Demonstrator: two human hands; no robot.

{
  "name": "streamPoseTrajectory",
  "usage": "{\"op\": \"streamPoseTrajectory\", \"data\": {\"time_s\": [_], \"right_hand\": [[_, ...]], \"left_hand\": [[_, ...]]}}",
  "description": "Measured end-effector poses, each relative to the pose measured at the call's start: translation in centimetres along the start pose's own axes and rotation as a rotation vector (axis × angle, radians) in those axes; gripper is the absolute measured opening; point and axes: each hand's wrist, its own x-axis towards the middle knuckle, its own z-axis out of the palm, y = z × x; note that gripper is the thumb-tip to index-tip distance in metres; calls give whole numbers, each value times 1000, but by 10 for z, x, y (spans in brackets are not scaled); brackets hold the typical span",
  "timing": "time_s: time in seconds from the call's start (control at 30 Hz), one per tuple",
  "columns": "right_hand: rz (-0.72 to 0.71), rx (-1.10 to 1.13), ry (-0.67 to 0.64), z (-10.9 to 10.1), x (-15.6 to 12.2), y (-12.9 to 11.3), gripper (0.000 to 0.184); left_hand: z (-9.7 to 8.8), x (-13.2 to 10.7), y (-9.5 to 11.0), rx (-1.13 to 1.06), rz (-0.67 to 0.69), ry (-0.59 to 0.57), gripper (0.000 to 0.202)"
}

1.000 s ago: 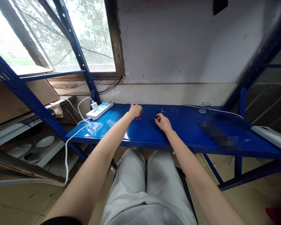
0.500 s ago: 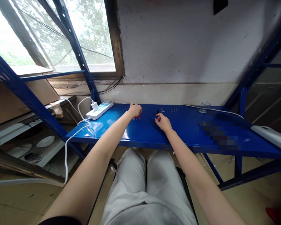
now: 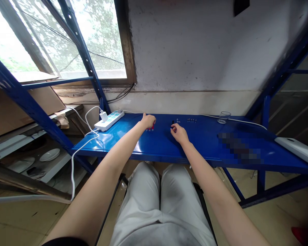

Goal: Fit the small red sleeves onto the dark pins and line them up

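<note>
Curling mid-frame beyond the table edge (image 3: 156, 156), the right hand (image 3: 180, 133) is half closed, its hold unclear; leftward, the left hand (image 3: 149, 121) bends over red pieces (image 3: 152, 128), grip hidden. Blue tabletop (image 3: 162, 135) spans between them; small shiny bits (image 3: 192, 120) lie beyond, right of centre.

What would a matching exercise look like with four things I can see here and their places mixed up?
Column one
1. right hand
2. red pieces
3. power strip
4. clear glass

Column two
A. at the left end of the blue table
B. right of both hands, toward the table's far edge
C. near the small black piece
D. partly hidden by the left hand

Pairs: 1-C, 2-D, 3-A, 4-B
</note>
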Motion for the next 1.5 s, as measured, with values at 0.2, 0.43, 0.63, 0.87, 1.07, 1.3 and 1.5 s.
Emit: {"op": "streamPoseTrajectory", "data": {"time_s": [0.2,0.43,0.63,0.87,1.07,1.3,1.5], "right_hand": [[1,-5,147,-3,-1,-4,21],[73,-36,333,-8,-2,-1,21],[316,-95,412,-13,0,7,24],[523,-235,159,-7,-1,12,29],[473,-231,119,-2,-1,19,29],[413,-233,81,-1,-1,20,29],[352,-251,-18,-2,0,18,25]], "left_hand": [[1,2,-2,14,0,-22,34],[2,0,-3,71,-2,-48,35],[1,-8,14,80,154,183,38],[33,-7,63,-4,278,211,49],[71,3,88,-155,70,121,58],[76,12,95,-147,5,194,53],[69,18,94,-232,-25,320,41]]}}
